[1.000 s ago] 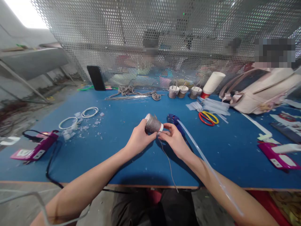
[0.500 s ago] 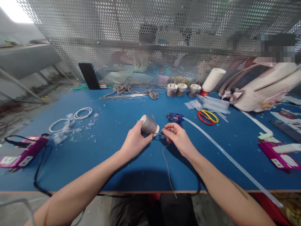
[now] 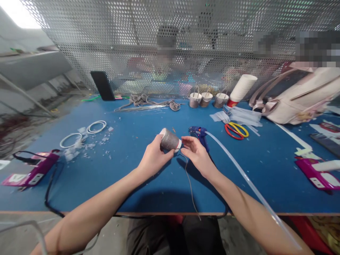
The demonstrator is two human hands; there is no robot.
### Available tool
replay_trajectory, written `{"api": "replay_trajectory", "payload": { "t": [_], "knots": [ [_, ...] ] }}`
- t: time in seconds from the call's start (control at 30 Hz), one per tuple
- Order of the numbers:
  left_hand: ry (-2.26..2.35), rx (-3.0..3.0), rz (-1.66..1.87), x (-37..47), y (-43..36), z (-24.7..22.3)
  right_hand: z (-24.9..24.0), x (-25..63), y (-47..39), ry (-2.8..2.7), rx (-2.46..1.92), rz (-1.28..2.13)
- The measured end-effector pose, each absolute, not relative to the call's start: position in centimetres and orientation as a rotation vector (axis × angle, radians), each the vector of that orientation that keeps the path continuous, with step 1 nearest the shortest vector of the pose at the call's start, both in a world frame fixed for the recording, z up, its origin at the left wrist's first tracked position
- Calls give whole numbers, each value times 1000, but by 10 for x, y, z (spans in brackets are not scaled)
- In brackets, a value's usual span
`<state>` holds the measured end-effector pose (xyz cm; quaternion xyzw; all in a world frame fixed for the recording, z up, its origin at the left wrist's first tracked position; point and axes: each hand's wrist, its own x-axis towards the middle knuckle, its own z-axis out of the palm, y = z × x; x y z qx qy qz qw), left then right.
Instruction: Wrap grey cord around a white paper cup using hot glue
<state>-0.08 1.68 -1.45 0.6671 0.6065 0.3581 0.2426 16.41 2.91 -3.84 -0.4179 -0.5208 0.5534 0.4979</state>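
A small paper cup [image 3: 170, 140] wrapped in grey cord lies tilted on its side in my left hand [image 3: 154, 156], whose fingers and thumb are closed around it. Its white and red unwrapped end points right. Close to that end is my right hand [image 3: 197, 156], thumb and curved fingers apart, with nothing visible gripped between them. A loose tail of grey cord [image 3: 190, 184] runs from the cup's end down past the table's front edge. Just behind my right hand lies a blue glue gun [image 3: 198, 131] with a long clear glue stick [image 3: 239, 168] in it.
Several cord-wrapped cups [image 3: 195, 100] and a stack of paper cups [image 3: 242, 89] stand at the back, near scissors [image 3: 236, 131] and a bag [image 3: 305, 95]. Grey cord [image 3: 140, 100], a phone [image 3: 102, 86], white rings [image 3: 96, 127] and purple power strips [image 3: 33, 168] lie about.
My right hand's fingers have spread from a pinch on the cord and moved slightly closer to the cup's end. The cup stays in my left hand; the view has shifted slightly.
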Motion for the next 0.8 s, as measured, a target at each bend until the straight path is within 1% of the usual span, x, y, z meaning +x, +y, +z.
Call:
{"api": "replay_trajectory", "payload": {
  "t": [0.13,0.23,0.3,0.4,0.47,0.53,0.63,0.8],
  "knots": [
    [1654,1826,1011,0,15,-14,-38,156,24,-1119,-933,1588],
    [1659,1813,1016,0,14,-13,-38,158,22,-1129,-1031,1566],
    [1665,1822,1012,0,14,-14,-38,161,21,-1276,-1117,1434],
    [1684,1818,977,0,15,-15,-38,167,17,-1598,-1176,1029],
    [1671,1786,940,0,16,-15,-38,169,14,-1764,-1113,728],
    [1624,1749,909,0,16,-15,-38,172,12,-1873,-1021,523],
    [1546,1697,874,0,17,-12,-38,175,12,-1958,-963,377],
    [1487,1662,818,0,17,-9,-40,176,12,-1995,-964,254]
  ]
}}
